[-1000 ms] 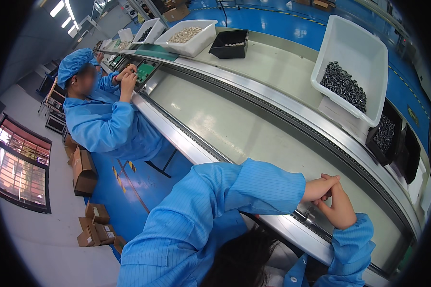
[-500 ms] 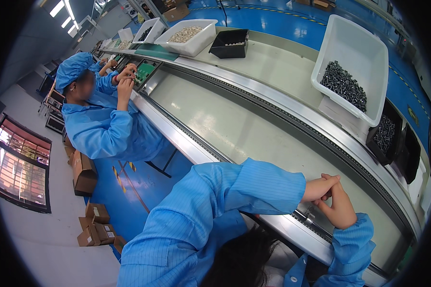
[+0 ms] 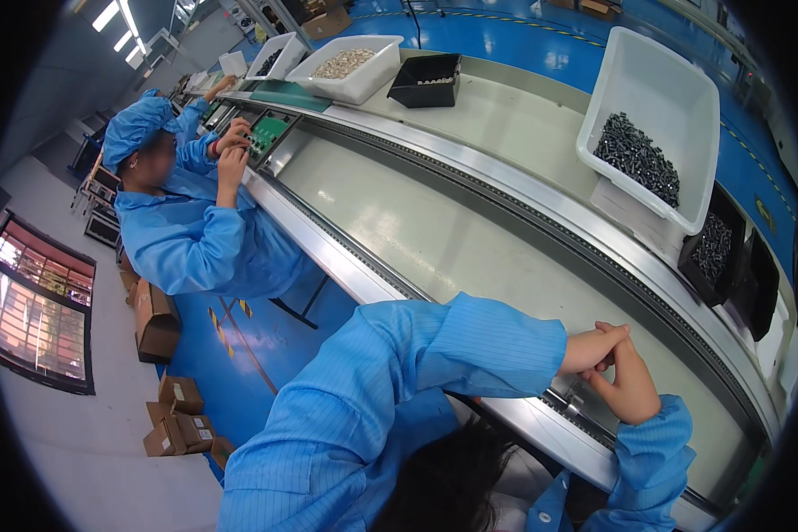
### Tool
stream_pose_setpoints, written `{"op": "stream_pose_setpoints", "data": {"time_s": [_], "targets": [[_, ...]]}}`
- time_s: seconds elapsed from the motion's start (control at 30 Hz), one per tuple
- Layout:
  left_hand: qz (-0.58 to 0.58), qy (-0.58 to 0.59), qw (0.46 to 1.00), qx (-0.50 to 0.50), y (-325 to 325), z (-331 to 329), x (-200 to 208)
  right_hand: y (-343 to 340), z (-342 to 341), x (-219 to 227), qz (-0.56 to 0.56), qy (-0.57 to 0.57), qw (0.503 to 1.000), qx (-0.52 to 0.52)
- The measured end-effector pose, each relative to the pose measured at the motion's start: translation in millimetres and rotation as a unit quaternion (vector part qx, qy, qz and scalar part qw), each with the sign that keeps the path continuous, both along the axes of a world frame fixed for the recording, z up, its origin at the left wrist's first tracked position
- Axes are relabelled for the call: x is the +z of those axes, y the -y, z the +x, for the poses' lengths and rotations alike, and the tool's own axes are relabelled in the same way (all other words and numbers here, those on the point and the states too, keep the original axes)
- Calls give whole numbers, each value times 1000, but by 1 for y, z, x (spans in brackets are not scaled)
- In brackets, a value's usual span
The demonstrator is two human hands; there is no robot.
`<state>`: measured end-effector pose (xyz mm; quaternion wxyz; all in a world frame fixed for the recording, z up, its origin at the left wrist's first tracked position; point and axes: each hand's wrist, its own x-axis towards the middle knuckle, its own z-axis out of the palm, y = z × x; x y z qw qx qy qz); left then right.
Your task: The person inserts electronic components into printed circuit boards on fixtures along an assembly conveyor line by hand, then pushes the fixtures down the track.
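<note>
My left hand (image 3: 591, 349) and my right hand (image 3: 633, 383) are clasped together above the near rail of the conveyor line (image 3: 505, 266), toward its right end. The fingers of both hands are closed and folded against each other, and no object shows between them. Part of the fingers is hidden where the hands overlap. Just below the hands, a small metal cylinder fitting (image 3: 574, 401) sits at the rail. Beyond the far rail stands a large white bin (image 3: 696, 106) holding many small black cylindrical parts (image 3: 637, 161).
Black bins (image 3: 716, 244) stand at the right edge. Along the far shelf are a small black bin (image 3: 426, 82) and a white bin (image 3: 356, 84) of pale parts. At left, a co-worker in blue (image 3: 182, 235) handles a green circuit board (image 3: 268, 133). Cardboard boxes (image 3: 182, 417) lie on the floor.
My hands stay clasped in the same place. At the left, the co-worker's hands have shifted slightly at the green board, and another person's arm farther back now reaches toward the shelf.
</note>
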<state>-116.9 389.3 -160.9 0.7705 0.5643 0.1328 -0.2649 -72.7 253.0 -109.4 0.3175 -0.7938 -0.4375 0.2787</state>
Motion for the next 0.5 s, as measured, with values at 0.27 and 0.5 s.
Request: {"op": "stream_pose_setpoints", "data": {"time_s": [0.27,0.5], "targets": [[14,-5,1000,4,0,0,3,0,0,-1,7,3,1000,3],[-11,6,999,38,3,-4,7,-1,0,0,23,2,1000,1]]}}
